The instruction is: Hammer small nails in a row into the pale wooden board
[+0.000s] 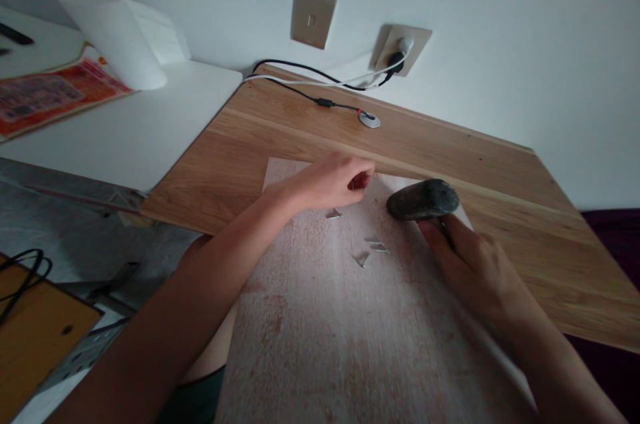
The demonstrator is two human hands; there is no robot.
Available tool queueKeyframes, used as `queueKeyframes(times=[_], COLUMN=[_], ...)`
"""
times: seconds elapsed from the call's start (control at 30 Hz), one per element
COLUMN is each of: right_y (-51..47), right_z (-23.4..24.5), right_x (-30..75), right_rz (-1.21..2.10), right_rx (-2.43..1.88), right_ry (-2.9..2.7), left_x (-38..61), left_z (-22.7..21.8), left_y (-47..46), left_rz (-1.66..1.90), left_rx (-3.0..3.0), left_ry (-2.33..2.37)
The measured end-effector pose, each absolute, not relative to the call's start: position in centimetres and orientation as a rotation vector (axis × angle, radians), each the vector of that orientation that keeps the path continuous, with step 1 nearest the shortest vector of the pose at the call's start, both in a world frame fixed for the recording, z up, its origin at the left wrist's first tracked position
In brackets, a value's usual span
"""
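Observation:
A whitewashed wooden board point(320, 331) lies on a wooden desk point(500, 171), reaching toward me. My left hand point(330, 182) is at the board's far edge, fingers pinched together on something small I cannot make out. My right hand point(475, 271) grips a dark grey stone point(423, 200), which sits just above the board to the right of my left hand. Several small metal nails point(373, 249) lie loose on the board between my two hands, one of them point(333, 214) just below my left fingers.
Black and white cables point(320, 87) run from a wall socket point(403, 51) across the back of the desk. A white table point(135, 124) with a rolled white sheet point(117, 31) and a red printed paper point(45, 94) stands at the left. An orange-brown panel point(30, 337) lies lower left.

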State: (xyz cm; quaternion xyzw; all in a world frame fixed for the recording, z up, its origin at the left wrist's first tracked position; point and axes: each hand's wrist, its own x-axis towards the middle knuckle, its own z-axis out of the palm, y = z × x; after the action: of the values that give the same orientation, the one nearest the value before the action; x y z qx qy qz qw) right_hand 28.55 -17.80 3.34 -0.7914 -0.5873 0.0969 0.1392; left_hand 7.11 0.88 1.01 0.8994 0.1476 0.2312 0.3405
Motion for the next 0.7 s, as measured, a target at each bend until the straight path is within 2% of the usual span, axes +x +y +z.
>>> queueKeyframes(times=[0.7], right_y=[-17.57], right_z=[3.70], right_x=[28.14], right_rz=[0.315], right_rx=[-2.366], right_ry=[-1.685], left_x=[7.13], left_z=[0.77], left_y=[0.99], left_rz=[0.603], left_rx=[2.370], left_ry=[0.313])
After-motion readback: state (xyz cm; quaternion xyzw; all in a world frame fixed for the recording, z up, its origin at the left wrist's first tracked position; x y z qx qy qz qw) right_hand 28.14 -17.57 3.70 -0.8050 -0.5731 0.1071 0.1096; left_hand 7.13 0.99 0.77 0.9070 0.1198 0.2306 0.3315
